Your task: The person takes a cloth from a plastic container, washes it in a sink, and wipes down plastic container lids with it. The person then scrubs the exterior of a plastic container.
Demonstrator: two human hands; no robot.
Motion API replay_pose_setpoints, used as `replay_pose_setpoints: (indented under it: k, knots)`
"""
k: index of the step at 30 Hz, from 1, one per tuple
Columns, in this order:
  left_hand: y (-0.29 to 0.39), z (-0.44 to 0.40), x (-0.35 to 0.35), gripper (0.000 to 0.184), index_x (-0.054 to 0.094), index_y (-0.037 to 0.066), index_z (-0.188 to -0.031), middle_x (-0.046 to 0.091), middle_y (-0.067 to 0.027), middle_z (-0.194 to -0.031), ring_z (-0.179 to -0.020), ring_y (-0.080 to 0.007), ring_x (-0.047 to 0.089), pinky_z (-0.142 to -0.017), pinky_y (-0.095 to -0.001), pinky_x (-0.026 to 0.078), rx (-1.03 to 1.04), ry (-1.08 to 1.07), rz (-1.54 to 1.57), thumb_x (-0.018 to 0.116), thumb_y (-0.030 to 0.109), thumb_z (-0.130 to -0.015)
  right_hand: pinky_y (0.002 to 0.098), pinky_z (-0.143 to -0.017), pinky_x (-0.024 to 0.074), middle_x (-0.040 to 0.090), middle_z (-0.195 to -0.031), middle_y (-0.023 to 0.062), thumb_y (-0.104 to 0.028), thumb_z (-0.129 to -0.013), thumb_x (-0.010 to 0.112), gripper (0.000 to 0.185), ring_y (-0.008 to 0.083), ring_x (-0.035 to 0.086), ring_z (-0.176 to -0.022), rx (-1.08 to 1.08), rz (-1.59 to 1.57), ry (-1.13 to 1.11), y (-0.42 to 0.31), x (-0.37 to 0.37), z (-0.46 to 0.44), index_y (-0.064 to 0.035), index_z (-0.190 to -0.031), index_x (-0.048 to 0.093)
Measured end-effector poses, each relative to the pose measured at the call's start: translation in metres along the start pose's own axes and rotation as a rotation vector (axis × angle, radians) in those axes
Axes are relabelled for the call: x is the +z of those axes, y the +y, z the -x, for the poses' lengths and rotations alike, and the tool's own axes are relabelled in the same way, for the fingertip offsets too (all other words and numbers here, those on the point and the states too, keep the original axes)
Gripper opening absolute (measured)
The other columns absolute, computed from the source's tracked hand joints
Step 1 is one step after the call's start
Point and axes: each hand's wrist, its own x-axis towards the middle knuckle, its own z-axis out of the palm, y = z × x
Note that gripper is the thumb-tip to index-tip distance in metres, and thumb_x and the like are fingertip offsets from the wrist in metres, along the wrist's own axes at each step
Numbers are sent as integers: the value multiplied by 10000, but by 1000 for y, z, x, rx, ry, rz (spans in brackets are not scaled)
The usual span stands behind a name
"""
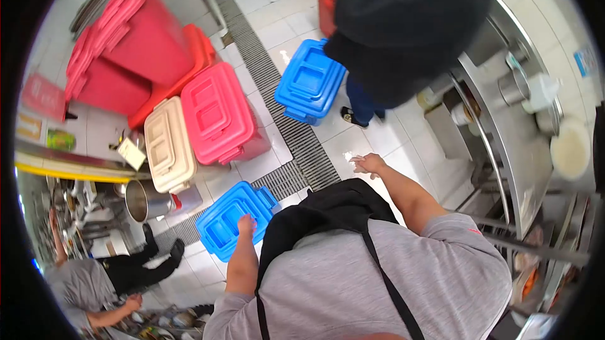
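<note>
My left hand (pixel 247 223) shows in front of a blue lidded bin (pixel 220 230) on the floor. It seems to hold nothing, and its fingers look loosely apart; whether it touches the lid I cannot tell. Out over the white floor tiles, my right hand (pixel 369 164) is open, fingers stretched, with nothing in it. A black apron (pixel 324 211) covers my front between the two arms.
Ahead, a person in black (pixel 409 31) stands beside another blue bin (pixel 310 81). Pink (pixel 217 110) and cream (pixel 165 144) lidded bins line the left. A drain grate (pixel 277 110) crosses the floor. A steel counter (pixel 504 138) runs along the right; another person (pixel 88 286) is lower left.
</note>
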Motion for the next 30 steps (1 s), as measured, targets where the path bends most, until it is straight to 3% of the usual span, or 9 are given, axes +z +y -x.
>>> replay_pose_setpoints:
  k: [2, 3, 6, 9, 16, 19, 22, 27, 30]
  knots:
    - [49, 28, 23, 258, 503, 100, -953, 542, -51, -788, -564, -147, 522, -387, -265, 358, 203, -43, -127, 489, 298, -789, 324, -473, 514, 613, -830, 137, -272, -728, 448, 329, 273, 620, -689, 189, -269, -68, 18, -3, 35, -77, -944, 602]
    - [55, 20, 37, 256, 503, 94, -934, 544, -47, -759, -539, -144, 520, -377, -261, 360, 225, -33, -60, 474, 305, -793, 303, -297, 372, 581, -981, 119, -248, -780, 400, 417, 245, 599, -666, 201, -521, -193, 28, -5, 56, -273, -1196, 408]
    - [91, 27, 85, 269, 510, 80, -934, 549, -46, -716, -504, -144, 513, -371, -272, 367, 414, -96, -151, 470, 299, -782, 322, -324, 391, 609, -875, 118, -215, -755, 435, 405, 223, 605, -676, 374, -307, -342, 82, -9, 73, -242, -1158, 458]
    - [116, 33, 148, 251, 467, 110, -957, 522, -39, -803, -597, -147, 518, -458, -275, 381, 382, -259, -257, 477, 285, -778, 336, -584, 492, 626, -771, 109, -337, -713, 521, 309, 235, 605, -624, 68, 195, 251, 82, -34, 153, -85, -860, 622]
    - [160, 140, 301, 226, 488, 97, -897, 531, -33, -734, -556, -157, 498, -489, -312, 401, 603, -521, -468, 495, 293, -785, 356, -644, 484, 620, -751, 133, -337, -757, 467, 326, 273, 605, -683, 379, -531, 774, 230, 39, 299, -52, -785, 622]
    - [176, 232, 357, 369, 463, 126, -1073, 546, -44, -963, -823, -154, 529, -700, -329, 402, 653, -637, -375, 531, 338, -778, 389, -762, 447, 563, -990, 172, -298, -798, 403, 355, 290, 550, -916, 808, -74, 511, 305, 131, 354, -68, -1030, 541]
    - [190, 285, 388, 282, 487, 127, -1032, 559, -27, -887, -750, -142, 543, -641, -295, 416, 737, -754, -249, 498, 285, -799, 365, -854, 406, 523, -1090, 135, -330, -824, 333, 373, 296, 511, -990, 861, -43, 273, 351, 165, 369, -150, -1100, 507]
    - [203, 263, 361, 275, 508, 110, -975, 564, -27, -862, -716, -133, 541, -611, -291, 415, 756, -681, -267, 532, 302, -780, 340, -780, 447, 559, -1027, 136, -365, -793, 434, 358, 259, 544, -945, 906, -452, 758, 306, 115, 336, -137, -1041, 555]
    - [209, 185, 331, 268, 532, 106, -920, 555, -4, -751, -581, -122, 516, -515, -293, 397, 653, -532, -233, 555, 317, -757, 367, -588, 482, 599, -763, 109, -132, -758, 506, 178, 210, 587, -718, 586, -474, 638, 351, 81, 229, -29, -869, 599]
